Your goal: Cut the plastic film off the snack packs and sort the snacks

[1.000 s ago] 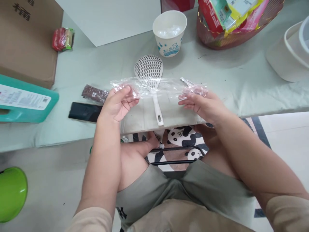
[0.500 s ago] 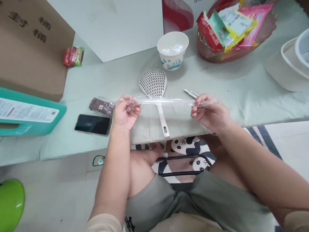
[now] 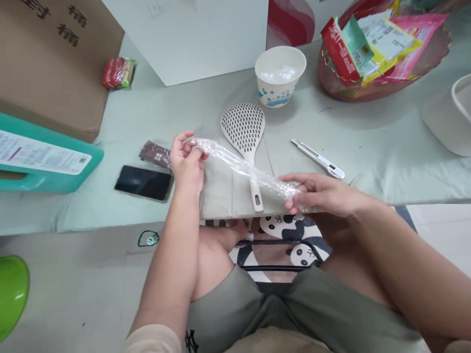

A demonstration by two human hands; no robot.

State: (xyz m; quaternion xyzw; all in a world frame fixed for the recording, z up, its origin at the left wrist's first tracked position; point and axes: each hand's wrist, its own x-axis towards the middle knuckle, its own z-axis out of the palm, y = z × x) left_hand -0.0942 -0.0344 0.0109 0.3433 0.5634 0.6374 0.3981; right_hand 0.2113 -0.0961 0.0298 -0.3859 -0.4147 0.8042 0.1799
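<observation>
A length of clear plastic wrap (image 3: pixel 235 163) is stretched between my two hands, slanting down to the right. My left hand (image 3: pixel 188 162) pinches its upper left end. Around the lower right end, bunched up, the fingers of my right hand (image 3: pixel 316 193) are closed. Beneath the wrap lies a white skimmer (image 3: pixel 243 128) with a perforated head, its handle pointing toward me. A white utility knife (image 3: pixel 318 158) rests on the cloth just beyond my right hand. To the left of my left hand are a brown packet (image 3: pixel 155 154) and a dark phone (image 3: pixel 144 183).
On the cloth-covered table (image 3: pixel 206 206) stand a paper bowl (image 3: pixel 278 90), a reddish basket (image 3: pixel 349 93) of snack packets and a whitish container (image 3: pixel 447 117). A small snack pack (image 3: pixel 118 72), cardboard box (image 3: pixel 55 68), teal carton (image 3: pixel 84 152) and white box (image 3: pixel 198 39) stand left and back.
My right hand has moved down toward the table edge, tilting the wrap, which was level before. My left hand has turned upward slightly. The utility knife now shows in full.
</observation>
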